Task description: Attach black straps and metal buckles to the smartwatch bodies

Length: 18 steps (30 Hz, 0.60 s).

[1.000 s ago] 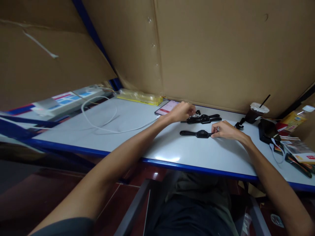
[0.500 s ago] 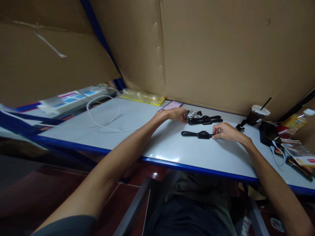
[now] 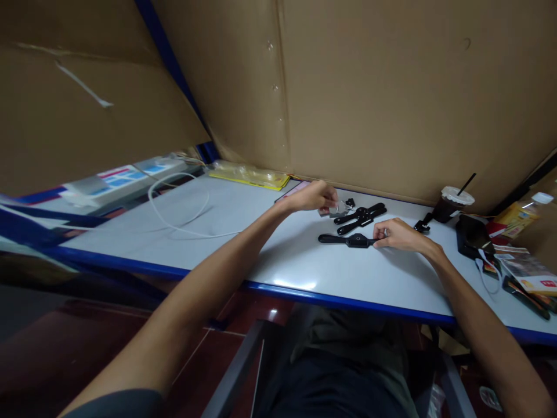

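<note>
A black two-handled tool [image 3: 358, 240] lies near the middle of the white table, and my right hand [image 3: 394, 235] is closed around its right handle. Behind it, more black handled tools [image 3: 361, 217] lie partly across each other. My left hand [image 3: 319, 197] is over the small metal parts [image 3: 343, 206] to their left, with its fingers pinched together at a silvery piece too small to name. A small black part [image 3: 350, 202] sits beside the metal parts.
On the white table [image 3: 278, 255] there are a pink-screened phone [image 3: 297, 188], a yellow package [image 3: 248, 175] and a white cable [image 3: 174, 223]. To the right stand an iced drink [image 3: 452, 203], a bottle [image 3: 528, 215], a black case [image 3: 474, 235] and packets. A power strip [image 3: 130, 181] lies left.
My left hand has shifted slightly right, to the metal parts. The tools behind now lie spread at an angle rather than close together. My right hand still holds the front tool.
</note>
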Tool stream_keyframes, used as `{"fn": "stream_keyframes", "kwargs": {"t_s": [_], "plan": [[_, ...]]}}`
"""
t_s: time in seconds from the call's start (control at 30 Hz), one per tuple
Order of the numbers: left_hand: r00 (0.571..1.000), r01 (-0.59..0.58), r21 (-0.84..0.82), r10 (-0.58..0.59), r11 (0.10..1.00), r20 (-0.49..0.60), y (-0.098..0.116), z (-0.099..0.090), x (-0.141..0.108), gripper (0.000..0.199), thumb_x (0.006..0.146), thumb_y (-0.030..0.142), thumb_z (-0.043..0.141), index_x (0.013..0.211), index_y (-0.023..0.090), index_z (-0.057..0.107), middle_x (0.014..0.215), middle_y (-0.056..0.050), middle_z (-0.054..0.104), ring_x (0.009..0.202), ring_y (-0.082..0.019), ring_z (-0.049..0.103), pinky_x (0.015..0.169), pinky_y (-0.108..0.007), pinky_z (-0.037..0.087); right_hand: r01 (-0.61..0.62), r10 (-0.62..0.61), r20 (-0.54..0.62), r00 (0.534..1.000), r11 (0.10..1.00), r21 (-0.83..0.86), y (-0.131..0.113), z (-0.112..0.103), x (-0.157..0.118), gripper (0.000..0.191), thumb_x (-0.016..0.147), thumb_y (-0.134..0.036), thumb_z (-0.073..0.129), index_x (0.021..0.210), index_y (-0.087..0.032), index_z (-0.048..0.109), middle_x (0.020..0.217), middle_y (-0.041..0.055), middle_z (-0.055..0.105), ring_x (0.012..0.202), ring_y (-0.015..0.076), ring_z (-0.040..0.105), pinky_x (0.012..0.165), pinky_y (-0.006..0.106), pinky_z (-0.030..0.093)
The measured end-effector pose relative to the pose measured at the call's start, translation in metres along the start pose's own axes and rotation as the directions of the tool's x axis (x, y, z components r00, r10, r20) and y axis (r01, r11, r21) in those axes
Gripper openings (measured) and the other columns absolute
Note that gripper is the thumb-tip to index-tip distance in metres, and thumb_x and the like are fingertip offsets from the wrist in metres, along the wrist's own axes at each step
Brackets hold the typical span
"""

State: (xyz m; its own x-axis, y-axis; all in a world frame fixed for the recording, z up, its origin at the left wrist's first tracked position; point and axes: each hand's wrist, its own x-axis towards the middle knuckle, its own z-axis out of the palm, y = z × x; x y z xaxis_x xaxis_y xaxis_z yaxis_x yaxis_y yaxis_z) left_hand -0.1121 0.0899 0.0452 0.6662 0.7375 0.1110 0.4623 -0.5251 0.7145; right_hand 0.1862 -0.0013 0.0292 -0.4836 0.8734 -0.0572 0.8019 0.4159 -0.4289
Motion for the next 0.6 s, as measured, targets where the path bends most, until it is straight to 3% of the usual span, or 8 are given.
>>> {"fn": "stream_keyframes", "kwargs": {"t_s": [0.17,0.3,0.37,0.47,0.6], "plan": [[0.998,-0.067,-0.239,0.069,0.969,0.001,0.027,0.043,0.002,0.013,0.085,0.021,0.069,0.077,0.011,0.068,0.062,-0.003,0.065,0.055,-0.011,0.060,0.057,-0.022,0.047,0.011,-0.012,-0.018,1.000,1.000,-0.010,-0.004,-0.002,-0.001,0.010,0.076,-0.028,0.074,0.083,-0.021,0.074,0.075,-0.0002,0.067,0.069,0.0151,0.058,0.067,0.029,0.038],[0.991,-0.119,-0.150,0.110,0.982,-0.072,0.034,0.065,0.003,0.015,0.085,0.022,0.067,0.074,0.013,0.069,0.057,0.001,0.061,0.052,-0.010,0.056,0.054,-0.021,0.040,-0.005,0.034,-0.169,0.985,0.985,0.170,-0.010,0.000,0.000,0.026,0.082,-0.041,0.071,0.095,-0.019,0.075,0.080,0.0015,0.067,0.060,0.0126,0.055,0.059,0.028,0.039],[0.985,-0.150,-0.085,0.141,0.985,-0.098,0.037,0.069,0.002,0.016,0.086,0.023,0.066,0.074,0.013,0.068,0.055,0.003,0.059,0.053,-0.010,0.055,0.055,-0.021,0.037,0.011,0.057,-0.216,0.975,0.953,0.303,-0.016,0.003,0.001,0.033,0.082,-0.046,0.070,0.100,-0.019,0.073,0.082,0.0016,0.067,0.056,0.0115,0.054,0.054,0.027,0.039],[0.979,-0.180,-0.004,0.179,0.984,-0.095,0.043,0.069,-0.001,0.015,0.088,0.024,0.063,0.077,0.014,0.067,0.057,0.003,0.059,0.054,-0.010,0.052,0.057,-0.022,0.036,0.060,0.047,-0.249,0.967,0.912,0.406,-0.023,0.009,0.004,0.029,0.080,-0.046,0.071,0.089,-0.019,0.069,0.072,-0.0002,0.063,0.053,0.0114,0.054,0.050,0.026,0.040],[0.982,-0.188,0.204,0.188,0.961,0.022,0.049,0.053,-0.010,0.012,0.090,0.028,0.064,0.090,0.016,0.066,0.068,0.001,0.064,0.062,-0.012,0.054,0.060,-0.024,0.034,0.079,0.066,-0.297,0.953,0.889,0.451,-0.021,0.015,0.008,0.024,0.075,-0.042,0.073,0.074,-0.019,0.065,0.061,-0.0008,0.059,0.054,0.0129,0.055,0.048,0.025,0.042]]}}
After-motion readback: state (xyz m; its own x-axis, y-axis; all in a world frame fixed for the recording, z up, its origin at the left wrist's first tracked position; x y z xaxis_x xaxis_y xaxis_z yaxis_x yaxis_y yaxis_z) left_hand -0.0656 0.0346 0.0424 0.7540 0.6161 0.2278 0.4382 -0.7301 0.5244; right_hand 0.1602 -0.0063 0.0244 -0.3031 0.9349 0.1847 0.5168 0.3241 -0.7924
